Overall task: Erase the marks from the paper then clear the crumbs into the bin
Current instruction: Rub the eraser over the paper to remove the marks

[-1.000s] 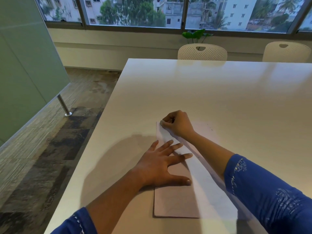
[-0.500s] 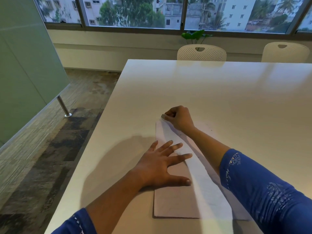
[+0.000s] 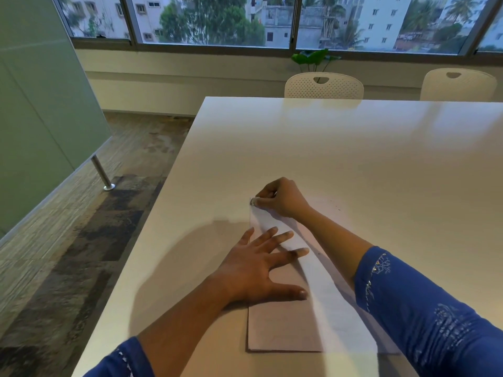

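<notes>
A sheet of white paper [image 3: 334,308] lies on the white table [image 3: 326,148], near its front left part. My left hand [image 3: 255,268] rests flat on the paper's left half, fingers spread. At the paper's far left corner, my right hand [image 3: 283,198] pinches a small white eraser [image 3: 253,202] and presses it onto the sheet. A few dark crumbs [image 3: 337,208] speckle the table just right of the right hand. No bin is in view.
The table's left edge runs close to the paper, with carpet floor [image 3: 89,240] below. Two white chairs [image 3: 324,85] [image 3: 457,84] stand at the far side under the window. A green partition [image 3: 40,110] with a metal leg [image 3: 102,174] stands at left.
My right hand has slid back and forth with the eraser around the paper's far left corner. The left hand has stayed flat on the sheet.
</notes>
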Demonstrator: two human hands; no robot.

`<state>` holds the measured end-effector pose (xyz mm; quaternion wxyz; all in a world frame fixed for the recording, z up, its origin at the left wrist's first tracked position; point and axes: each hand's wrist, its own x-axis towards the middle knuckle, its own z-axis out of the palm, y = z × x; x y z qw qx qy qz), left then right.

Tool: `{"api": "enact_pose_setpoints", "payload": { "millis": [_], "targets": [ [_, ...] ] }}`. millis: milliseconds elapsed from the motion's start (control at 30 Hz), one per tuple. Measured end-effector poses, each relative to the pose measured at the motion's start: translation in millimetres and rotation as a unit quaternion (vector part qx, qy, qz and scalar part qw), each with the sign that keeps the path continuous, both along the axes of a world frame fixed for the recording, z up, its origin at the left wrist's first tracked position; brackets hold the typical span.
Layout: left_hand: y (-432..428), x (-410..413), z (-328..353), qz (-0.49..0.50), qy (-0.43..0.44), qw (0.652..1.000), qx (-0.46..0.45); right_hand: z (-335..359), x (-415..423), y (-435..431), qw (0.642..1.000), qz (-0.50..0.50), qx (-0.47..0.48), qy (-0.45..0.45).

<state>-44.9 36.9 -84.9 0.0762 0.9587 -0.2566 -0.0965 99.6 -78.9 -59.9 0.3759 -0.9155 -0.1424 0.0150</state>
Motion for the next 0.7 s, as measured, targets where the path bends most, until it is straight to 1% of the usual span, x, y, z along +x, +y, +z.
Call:
{"api": "enact_pose_setpoints", "payload": {
  "millis": [100, 200, 333, 400, 433, 533, 567, 633, 700],
  "targets": [
    [0, 0, 0, 0.003, -0.002, 1.0, -0.002, -4, 4, 4, 0.999, -0.034, 0.006, -0.033],
    [-1, -1, 1, 0.004, -0.008, 1.0, -0.002, -4, 7, 4, 0.998, -0.045, 0.008, -0.053],
    [-1, -1, 1, 0.009, -0.009, 1.0, -0.005, 1, 7, -4, 0.992, -0.07, 0.073, -0.08],
    [-1, -1, 0, 0.007, -0.011, 1.0, -0.007, 4, 7, -8, 0.992, -0.068, 0.085, -0.071],
    [-1, 0, 0, 0.006, -0.011, 1.0, -0.006, 5, 8, -9, 0.994, -0.059, 0.074, -0.061],
    [0, 0, -1, 0.003, -0.01, 1.0, -0.006, 5, 10, -10, 1.0, -0.028, -0.005, -0.005],
    [0, 1, -1, 0.0, -0.009, 1.0, -0.005, 3, 10, -10, 0.999, -0.029, -0.017, 0.012],
    [0, 1, 0, -0.005, -0.011, 1.0, -0.003, -2, 10, -10, 0.999, -0.049, 0.0, 0.023],
    [0, 2, 0, -0.004, -0.011, 1.0, 0.002, -6, 9, -10, 0.998, -0.06, 0.022, 0.003]
  ]
}}
